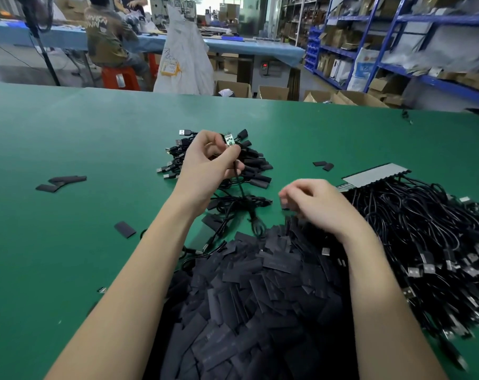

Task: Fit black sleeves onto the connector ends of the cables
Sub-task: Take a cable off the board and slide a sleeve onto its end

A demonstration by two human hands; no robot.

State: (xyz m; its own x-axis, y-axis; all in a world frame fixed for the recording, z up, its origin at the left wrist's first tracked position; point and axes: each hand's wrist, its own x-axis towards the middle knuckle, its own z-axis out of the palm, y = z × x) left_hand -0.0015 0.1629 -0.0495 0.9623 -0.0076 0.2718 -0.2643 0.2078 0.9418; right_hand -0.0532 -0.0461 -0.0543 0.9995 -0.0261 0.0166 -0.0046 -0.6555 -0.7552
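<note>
My left hand is raised over the green table and pinches a black cable just below its bare green circuit-board connector end. The cable hangs down to the table. My right hand hovers blurred over the near pile of flat black sleeves, fingers curled; a dark piece shows at its fingertips, but I cannot tell if it holds it. Behind my left hand lies a heap of cables with sleeves fitted.
A large bundle of black USB cables fills the right side, with a grey card at its far end. Loose sleeves lie scattered left and centre-right. A seated person, boxes and blue shelving stand beyond the table.
</note>
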